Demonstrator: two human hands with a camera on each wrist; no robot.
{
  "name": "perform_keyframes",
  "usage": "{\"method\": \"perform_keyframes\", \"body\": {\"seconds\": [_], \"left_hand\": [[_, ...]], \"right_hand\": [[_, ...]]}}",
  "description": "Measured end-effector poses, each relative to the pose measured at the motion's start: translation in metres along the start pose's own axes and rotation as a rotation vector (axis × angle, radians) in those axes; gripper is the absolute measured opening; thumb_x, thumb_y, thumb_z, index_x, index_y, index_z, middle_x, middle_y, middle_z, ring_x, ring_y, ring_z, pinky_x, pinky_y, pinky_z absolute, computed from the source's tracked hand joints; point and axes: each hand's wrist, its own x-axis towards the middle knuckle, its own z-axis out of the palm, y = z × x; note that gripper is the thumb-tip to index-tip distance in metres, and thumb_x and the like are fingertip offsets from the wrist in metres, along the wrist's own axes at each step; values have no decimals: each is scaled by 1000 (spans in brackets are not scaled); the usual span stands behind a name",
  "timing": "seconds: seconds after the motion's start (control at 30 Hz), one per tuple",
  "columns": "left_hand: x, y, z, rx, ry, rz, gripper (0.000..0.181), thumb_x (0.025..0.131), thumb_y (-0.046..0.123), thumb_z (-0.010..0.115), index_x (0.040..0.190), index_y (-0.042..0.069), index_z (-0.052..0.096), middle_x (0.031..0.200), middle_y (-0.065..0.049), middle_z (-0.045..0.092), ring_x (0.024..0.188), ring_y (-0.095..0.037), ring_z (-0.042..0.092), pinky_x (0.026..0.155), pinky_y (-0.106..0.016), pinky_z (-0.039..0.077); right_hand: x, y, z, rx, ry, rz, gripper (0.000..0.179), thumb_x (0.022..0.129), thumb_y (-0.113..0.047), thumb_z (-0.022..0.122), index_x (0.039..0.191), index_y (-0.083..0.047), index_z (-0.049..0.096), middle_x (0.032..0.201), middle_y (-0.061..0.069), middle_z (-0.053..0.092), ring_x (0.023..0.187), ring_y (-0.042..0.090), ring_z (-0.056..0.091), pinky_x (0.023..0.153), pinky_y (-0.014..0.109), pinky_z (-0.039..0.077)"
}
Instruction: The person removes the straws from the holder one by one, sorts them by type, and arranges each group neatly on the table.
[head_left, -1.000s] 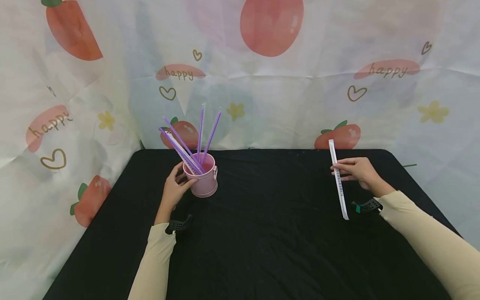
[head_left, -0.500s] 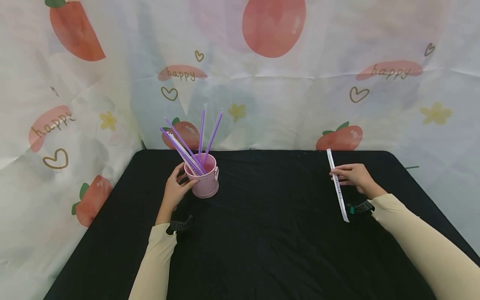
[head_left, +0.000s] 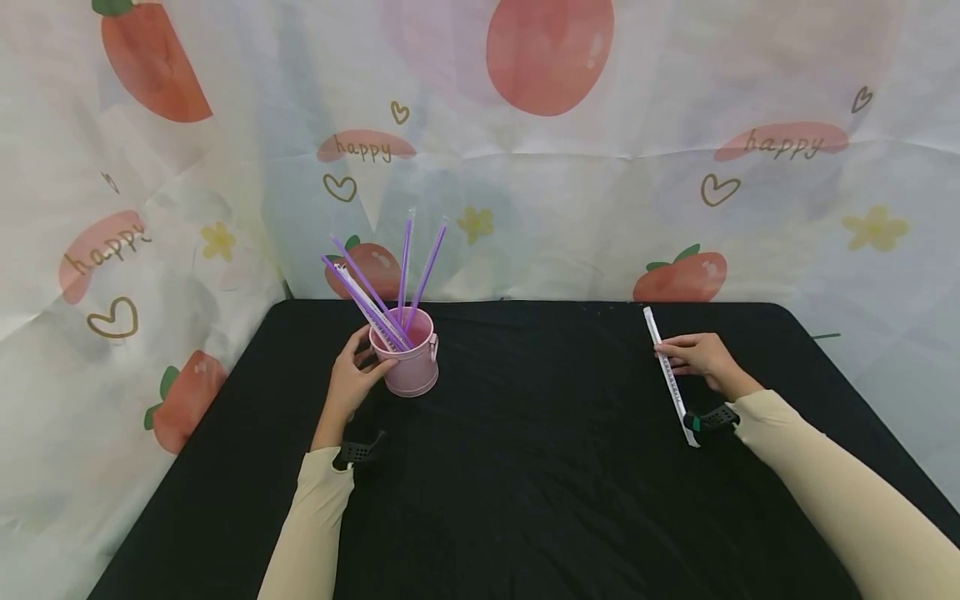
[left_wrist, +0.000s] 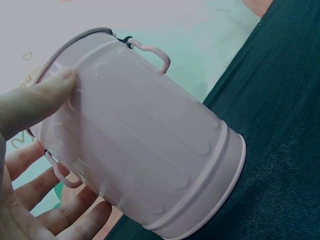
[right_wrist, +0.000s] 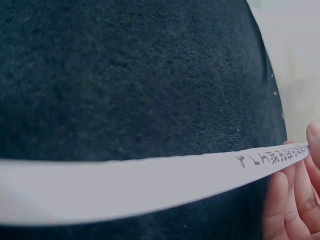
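Right of frame centre, the right hand (head_left: 701,358) pinches a wrapped straw (head_left: 671,379) slanting from upper left to lower right, well apart from the bucket (head_left: 411,375) left of centre that the left hand (head_left: 349,383) grips.

A black-covered table (head_left: 525,475) spreads beneath the left hand (head_left: 351,379) and the right hand (head_left: 705,358), and between them. On it a pink bucket (head_left: 412,375) stands upright, touching the left hand's thumb, well apart from the right hand.
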Motion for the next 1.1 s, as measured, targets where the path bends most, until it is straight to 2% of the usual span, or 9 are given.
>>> {"method": "perform_keyframes", "body": {"seconds": [0.3, 0.43, 0.53, 0.67, 0.77, 1.1], "left_hand": [[0, -1, -1, 5, -5, -6, 69, 83, 2, 68, 141, -2, 33, 144, -25, 36, 129, -45, 42, 105, -55, 38], [0, 0, 0, 10, -7, -8, 69, 83, 2, 68, 142, -2, 33, 145, -24, 36, 129, -45, 42, 105, -54, 39], [0, 0, 0, 14, -7, -5, 68, 83, 2, 69, 141, -2, 34, 145, -24, 36, 129, -45, 42, 105, -54, 39], [0, 1, 0, 23, -7, -4, 69, 83, 3, 69, 141, -2, 33, 145, -25, 36, 128, -45, 42, 105, -54, 39], [0, 1, 0, 27, -10, -3, 69, 83, 3, 68, 141, -2, 33, 145, -25, 36, 129, -45, 42, 105, -54, 39], [0, -1, -1, 34, -9, 8, 69, 83, 3, 68, 142, -2, 32, 144, -25, 36, 129, -46, 42, 105, -55, 39]], "right_hand": [[1, 5, 4, -30, 14, 40, 53, 86, -28, 68, 118, 13, 58, 69, -17, 62, 64, -1, 59, 64, 20, 56], [1, 11, 2, 3, -10, 26, 43, 82, -30, 72, 106, 6, 68, 69, -14, 64, 63, 1, 59, 60, 19, 55], [0, 11, 1, -13, -20, 13, 41, 82, -30, 72, 103, 4, 69, 69, -13, 65, 63, 2, 59, 59, 19, 54], [-2, 7, 6, -88, 2, 30, 49, 85, -26, 69, 114, 13, 60, 73, -12, 65, 64, 1, 59, 61, 19, 55], [-3, 4, 8, -121, 1, 40, 48, 88, -21, 65, 118, 17, 55, 75, -10, 66, 64, 0, 59, 63, 20, 56], [-1, 3, 8, -159, 30, 41, 41, 88, -14, 64, 114, 18, 57, 72, -8, 64, 62, 1, 61, 63, 22, 58]]}}
